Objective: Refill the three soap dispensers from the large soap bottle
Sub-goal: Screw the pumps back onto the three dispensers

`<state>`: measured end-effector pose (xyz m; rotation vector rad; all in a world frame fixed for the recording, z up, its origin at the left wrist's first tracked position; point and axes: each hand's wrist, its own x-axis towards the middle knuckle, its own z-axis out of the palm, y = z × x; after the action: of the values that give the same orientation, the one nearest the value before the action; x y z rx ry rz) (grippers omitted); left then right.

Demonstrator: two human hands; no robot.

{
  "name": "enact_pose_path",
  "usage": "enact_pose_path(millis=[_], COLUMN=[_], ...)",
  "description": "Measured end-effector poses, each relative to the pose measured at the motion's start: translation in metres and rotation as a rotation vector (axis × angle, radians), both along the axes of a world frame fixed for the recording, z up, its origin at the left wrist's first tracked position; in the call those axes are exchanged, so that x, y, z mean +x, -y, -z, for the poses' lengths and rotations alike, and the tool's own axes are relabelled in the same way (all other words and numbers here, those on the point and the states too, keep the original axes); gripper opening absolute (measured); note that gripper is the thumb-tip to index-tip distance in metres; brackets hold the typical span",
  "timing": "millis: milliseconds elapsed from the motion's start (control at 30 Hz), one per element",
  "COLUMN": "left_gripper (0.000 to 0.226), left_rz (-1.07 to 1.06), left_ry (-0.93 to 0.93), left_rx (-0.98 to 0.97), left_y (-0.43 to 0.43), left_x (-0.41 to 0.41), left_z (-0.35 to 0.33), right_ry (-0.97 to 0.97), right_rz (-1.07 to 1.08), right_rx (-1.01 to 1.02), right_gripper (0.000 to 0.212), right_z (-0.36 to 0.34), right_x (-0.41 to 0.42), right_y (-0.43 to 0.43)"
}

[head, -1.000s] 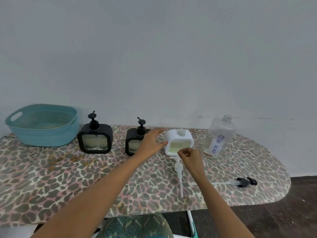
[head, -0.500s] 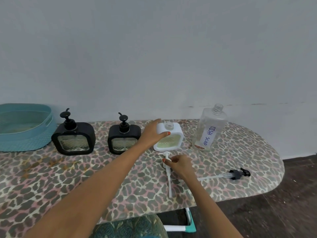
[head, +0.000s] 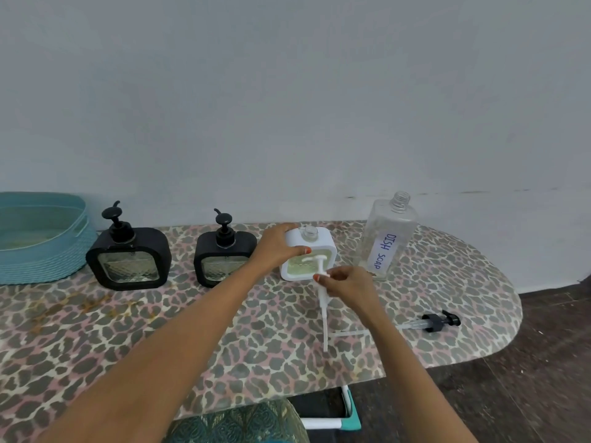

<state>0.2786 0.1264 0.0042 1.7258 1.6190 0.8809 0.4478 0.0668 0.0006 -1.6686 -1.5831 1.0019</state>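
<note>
Head view puts the white dispenser at the far middle of the counter. A black dispenser stands just left of it, and the large soap bottle stands uncapped to its right. My left hand curls its fingers round the dispenser's upper left corner. My right hand pinches the white pump at its collar, with the dip tube trailing toward the near edge. The pump looks light, and its thin tube is bendy and probably soap-slick, so the collar is the place to hold. The dispenser's square, smooth plastic shell seems rigid. The clear bottle looks nearly drained and should be easy to tip.
</note>
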Motion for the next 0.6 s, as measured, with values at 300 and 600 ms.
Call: enact_pose_path(millis=[300, 600], left_gripper=[0.062, 0.061], left_rz=[0.014, 0.0], left_ry=[0.03, 0.031], left_rx=[-0.006, 0.008], left_y=[0.001, 0.001], left_x=[0.0, 0.001], left_z=[-0.001, -0.001], right_ry=[-0.166, -0.144], right_rz=[0.206, 0.158], right_rx=[0.429, 0.617], right_gripper=[0.039, 0.036], right_z=[-0.09, -0.088], right_x=[0.005, -0.02], right_y=[-0.029, -0.058])
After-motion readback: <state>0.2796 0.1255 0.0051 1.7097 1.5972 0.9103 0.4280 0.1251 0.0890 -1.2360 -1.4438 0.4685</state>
